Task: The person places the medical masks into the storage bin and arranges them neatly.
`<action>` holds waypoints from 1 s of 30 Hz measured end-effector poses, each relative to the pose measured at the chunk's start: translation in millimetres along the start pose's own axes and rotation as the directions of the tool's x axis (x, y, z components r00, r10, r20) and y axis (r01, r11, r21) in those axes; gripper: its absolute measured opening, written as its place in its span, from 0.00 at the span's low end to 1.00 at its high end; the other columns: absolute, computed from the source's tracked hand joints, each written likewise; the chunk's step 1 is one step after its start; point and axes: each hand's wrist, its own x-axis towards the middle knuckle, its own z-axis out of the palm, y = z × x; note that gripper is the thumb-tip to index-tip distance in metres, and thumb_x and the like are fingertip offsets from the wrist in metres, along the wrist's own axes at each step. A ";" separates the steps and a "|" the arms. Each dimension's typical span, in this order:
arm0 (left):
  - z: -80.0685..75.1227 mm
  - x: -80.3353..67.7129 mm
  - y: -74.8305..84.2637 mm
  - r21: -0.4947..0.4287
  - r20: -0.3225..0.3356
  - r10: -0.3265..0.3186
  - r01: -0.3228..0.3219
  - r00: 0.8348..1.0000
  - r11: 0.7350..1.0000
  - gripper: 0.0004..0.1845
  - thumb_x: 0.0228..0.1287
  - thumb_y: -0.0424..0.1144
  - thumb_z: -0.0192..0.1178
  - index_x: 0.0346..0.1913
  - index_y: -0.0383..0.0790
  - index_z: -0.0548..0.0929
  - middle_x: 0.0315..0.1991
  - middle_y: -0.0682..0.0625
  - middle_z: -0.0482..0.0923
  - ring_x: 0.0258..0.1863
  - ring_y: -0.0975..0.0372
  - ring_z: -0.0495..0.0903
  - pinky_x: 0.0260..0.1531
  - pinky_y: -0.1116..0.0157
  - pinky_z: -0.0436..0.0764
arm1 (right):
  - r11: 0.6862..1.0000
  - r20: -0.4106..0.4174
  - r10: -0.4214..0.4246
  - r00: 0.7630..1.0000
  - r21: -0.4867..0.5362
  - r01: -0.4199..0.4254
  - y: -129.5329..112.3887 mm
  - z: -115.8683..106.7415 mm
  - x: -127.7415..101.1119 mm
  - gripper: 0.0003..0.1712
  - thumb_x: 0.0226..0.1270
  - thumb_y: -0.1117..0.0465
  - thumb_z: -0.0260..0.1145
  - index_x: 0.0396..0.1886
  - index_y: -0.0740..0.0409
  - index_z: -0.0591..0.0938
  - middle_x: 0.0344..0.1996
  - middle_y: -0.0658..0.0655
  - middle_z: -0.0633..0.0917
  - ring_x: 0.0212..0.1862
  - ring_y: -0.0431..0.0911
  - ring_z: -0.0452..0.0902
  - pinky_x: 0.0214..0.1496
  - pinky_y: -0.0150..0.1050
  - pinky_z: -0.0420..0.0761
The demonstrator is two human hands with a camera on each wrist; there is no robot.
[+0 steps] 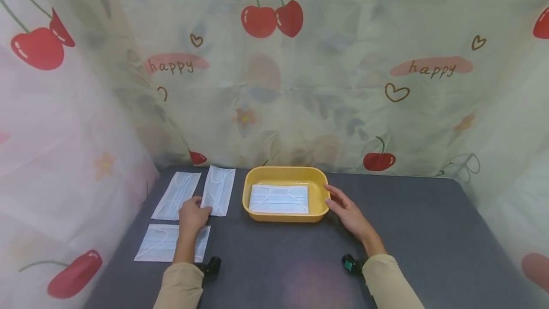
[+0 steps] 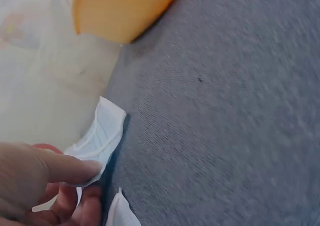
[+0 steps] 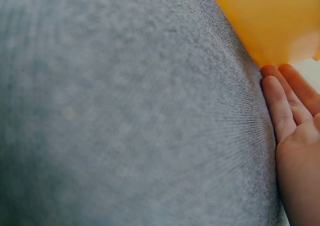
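My left hand (image 1: pixel 193 214) pinches the near end of a pale blue face mask (image 1: pixel 220 187). In the left wrist view the thumb lies on top of this mask (image 2: pixel 106 128), with fingers beneath it. A yellow tray (image 1: pixel 285 218) stands at the back middle, and one face mask (image 1: pixel 279 199) lies flat inside it, ear loops up. At the tray's right end is my right hand (image 1: pixel 350 216), its fingers extended and relaxed; the right wrist view shows the fingertips at the tray's wall (image 3: pixel 280 25). Whether they press on it I cannot tell.
Two more face masks lie on the left of the dark grey table (image 1: pixel 274 266): one mask (image 1: pixel 176 197) behind the left hand, another mask (image 1: pixel 154 244) partly under the left forearm. A cherry-print curtain (image 1: pixel 326 85) closes off the back and both sides.
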 end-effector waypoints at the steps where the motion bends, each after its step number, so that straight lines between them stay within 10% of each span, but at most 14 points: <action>1: 0.0 -0.2 -0.2 -0.016 -0.020 0.000 0.000 1.000 1.000 0.25 0.58 0.35 0.61 0.58 0.25 0.81 0.46 0.30 0.85 0.46 0.41 0.83 0.48 0.47 0.80 | 1.000 0.002 0.000 1.000 -0.001 0.000 0.3 0.3 0.0 0.33 0.76 0.43 0.60 0.78 0.35 0.64 0.79 0.57 0.63 0.80 0.57 0.58 0.80 0.61 0.59; 7: -3.3 -1.7 3.3 -0.185 -0.073 -0.055 0.041 0.996 0.982 0.24 0.61 0.36 0.53 0.58 0.28 0.81 0.47 0.30 0.84 0.46 0.43 0.81 0.43 0.54 0.77 | 1.000 0.004 -0.002 1.000 0.003 0.002 0.7 1.1 -0.3 0.34 0.76 0.43 0.60 0.77 0.36 0.64 0.79 0.57 0.64 0.80 0.57 0.59 0.80 0.61 0.60; 15: -12.1 -2.6 7.9 -0.347 -0.047 -0.075 0.054 0.996 0.936 0.30 0.71 0.36 0.43 0.71 0.21 0.60 0.72 0.23 0.60 0.75 0.36 0.59 0.76 0.43 0.60 | 1.000 0.002 -0.006 1.000 0.008 0.006 1.0 0.0 0.0 0.34 0.75 0.42 0.60 0.77 0.36 0.64 0.78 0.57 0.65 0.79 0.57 0.60 0.80 0.61 0.60; 21: -18.6 -2.8 10.6 -0.329 -0.041 -0.055 0.039 0.998 0.943 0.36 0.73 0.34 0.43 0.77 0.20 0.47 0.77 0.23 0.49 0.79 0.35 0.49 0.80 0.44 0.51 | 1.000 0.007 -0.014 1.000 0.007 0.014 1.3 -0.1 0.1 0.33 0.76 0.43 0.60 0.77 0.35 0.64 0.78 0.57 0.65 0.79 0.56 0.60 0.79 0.61 0.61; 30: -32.7 -3.0 17.9 -0.268 -0.096 0.010 -0.036 0.995 0.963 0.32 0.73 0.32 0.47 0.75 0.19 0.56 0.75 0.22 0.56 0.77 0.35 0.55 0.78 0.43 0.56 | 1.000 0.007 -0.005 1.000 -0.004 0.005 1.5 -1.2 -0.1 0.34 0.76 0.42 0.59 0.77 0.35 0.64 0.79 0.57 0.64 0.79 0.57 0.60 0.79 0.62 0.60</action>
